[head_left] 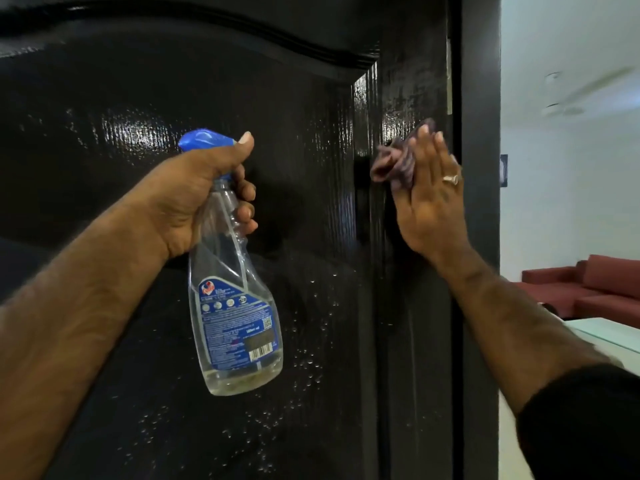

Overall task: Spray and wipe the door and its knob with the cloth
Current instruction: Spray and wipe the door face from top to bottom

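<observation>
Gloss-black door, clear plastic, soft cloth

The door point(242, 98) is glossy black with a wood-grain texture, beaded with droplets. The spray bottle point(235, 306) is clear smooth plastic with a blue plastic trigger head and a shiny printed label. The cloth point(394, 164) is soft, crumpled, matt fabric.

Left hand point(194, 195) grips clear spray bottle point(235, 306), blue nozzle up. Right hand point(429, 202), fingers straight, presses purple cloth point(398, 161) against wet black door point(173, 98).

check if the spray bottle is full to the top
No, the bottle held in the left hand shows liquid only near its base.
</observation>
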`<state>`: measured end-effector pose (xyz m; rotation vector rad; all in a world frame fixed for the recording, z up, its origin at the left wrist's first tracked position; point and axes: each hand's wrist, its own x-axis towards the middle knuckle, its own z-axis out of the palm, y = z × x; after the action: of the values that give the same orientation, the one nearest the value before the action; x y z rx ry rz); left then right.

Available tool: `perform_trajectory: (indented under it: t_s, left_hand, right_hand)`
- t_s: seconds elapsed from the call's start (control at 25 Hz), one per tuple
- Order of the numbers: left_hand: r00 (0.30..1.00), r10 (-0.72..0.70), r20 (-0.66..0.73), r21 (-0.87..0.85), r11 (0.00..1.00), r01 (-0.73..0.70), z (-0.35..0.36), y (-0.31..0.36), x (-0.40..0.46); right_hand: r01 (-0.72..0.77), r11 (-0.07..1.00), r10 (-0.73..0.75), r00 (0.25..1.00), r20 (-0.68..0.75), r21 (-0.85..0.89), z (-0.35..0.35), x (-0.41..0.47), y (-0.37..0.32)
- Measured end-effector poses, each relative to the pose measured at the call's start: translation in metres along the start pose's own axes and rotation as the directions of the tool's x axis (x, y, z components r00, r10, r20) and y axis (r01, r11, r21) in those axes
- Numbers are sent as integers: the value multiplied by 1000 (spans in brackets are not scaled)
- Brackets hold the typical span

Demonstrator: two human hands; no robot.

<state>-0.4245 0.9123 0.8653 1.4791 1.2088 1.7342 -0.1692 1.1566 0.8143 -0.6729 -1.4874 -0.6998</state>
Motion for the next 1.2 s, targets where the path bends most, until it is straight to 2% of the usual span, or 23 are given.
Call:
perform_trajectory:
  t_s: [0.04, 0.08, 0.12, 0.2, 0.28, 0.32, 0.4, 0.44, 0.48, 0.52, 0.64, 0.76, 0.84, 1.0, 1.04, 1.08, 1.12, 1.2]
  left_hand:
    - [1000, -1, -7, -4, 1000, 1, -3, 1, 1]
    - [1000, -4, -15, -8, 1000, 4, -5, 1, 1]
    - [1000, -10, -19, -11, 1000, 9, -8, 0, 2]
    - [1000, -7, -28, -29, 1000, 7, -15, -2, 2]
    - [999, -9, -34, -24, 1000, 8, -22, -3, -1]
    - [999, -10, -33, -20, 1000, 9, -28, -3, -3]
    - [999, -6, -39, -25, 1000, 5, -40, -2, -6]
    - [999, -5, -50, -27, 1000, 4, -44, -1, -8]
    - [998, -2, -63, -27, 1000, 0, -46, 1, -9]
    - [997, 4, -74, -29, 1000, -7, -48, 2, -11]
    - [994, -6, -110, -35, 999, 2, -55, -3, -18]
    - [992, -32, -119, -38, 999, 28, -70, -9, -24]
    - [989, -35, -145, -33, 999, 31, -81, -8, -26]
    - [975, -13, -221, 7, 1000, 15, -102, -6, -30]
    - [971, -17, -237, 5, 1000, 19, -111, -6, -32]
    - [967, -21, -253, 0, 1000, 22, -123, -7, -36]
    - [963, -25, -270, 2, 1000, 27, -135, -7, -40]
    - [952, -31, -305, 24, 999, 41, -168, -6, -52]
  right_hand:
    - [-142, 990, 143, 989, -47, 12, 6, 14, -15]
    - [-208, 978, 209, 976, -68, 18, 13, 19, -36]
    - [-171, 985, 172, 984, -50, 21, 19, 13, -53]
    - [124, 991, -126, 990, 55, 49, 20, -22, -67]
    - [337, 941, -340, 932, 127, 44, 4, -51, -39]
    - [331, 943, -332, 935, 121, 25, 0, -52, -20]
    - [95, 995, -95, 995, 34, 9, 1, -27, -4]
    - [-58, 998, 58, 998, -3, 15, 4, -10, -10]
    - [-149, 989, 149, 989, -16, 19, 9, 1, -28]
    - [-173, 985, 173, 985, -15, 16, 14, 4, -53]
    - [-28, 995, 25, 999, 29, 96, 24, -35, -109]
    - [145, 984, -155, 983, 101, 102, 21, -80, -130]
    - [226, 971, -232, 970, 73, 78, 25, -51, -138]
    - [8, 997, -6, 999, -35, 73, 44, 33, -212]
    - [47, 994, -43, 998, -45, 102, 49, 32, -234]
    - [163, 978, -160, 987, -31, 131, 55, 19, -255]
    - [308, 941, -313, 950, 14, 141, 57, -2, -266]
    - [549, 821, -564, 822, 77, 158, 56, -36, -266]
